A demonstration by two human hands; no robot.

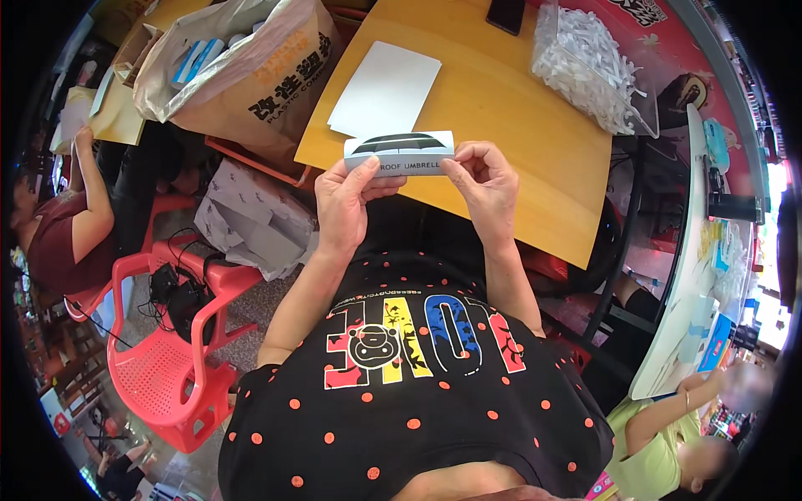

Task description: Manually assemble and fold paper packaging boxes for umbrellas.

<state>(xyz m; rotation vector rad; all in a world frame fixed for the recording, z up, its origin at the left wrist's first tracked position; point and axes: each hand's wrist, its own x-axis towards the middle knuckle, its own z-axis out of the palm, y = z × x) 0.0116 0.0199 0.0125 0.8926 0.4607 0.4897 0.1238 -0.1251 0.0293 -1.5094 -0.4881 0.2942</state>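
Observation:
Between my two hands is a rolled card sleeve [397, 145], pale blue-grey, printed with a black umbrella and a line of lettering. My left hand [349, 196] is closed on its left end, the thumb lying on the front and the fingers behind. At the right end, my right hand [484, 185] pinches the edge between thumb and bent fingers. The sleeve is held level over the near edge of the wooden table [493, 108]. Just beyond it lies a small stack of white cards [388, 88] on the tabletop.
A clear bin of white strips [589, 67] stands at the table's far right, a dark phone [506, 14] at its far edge. Left are a large printed sack [276, 83], a grey-white bag [251, 217] and a red chair [167, 367] holding black cables. People sit on both sides.

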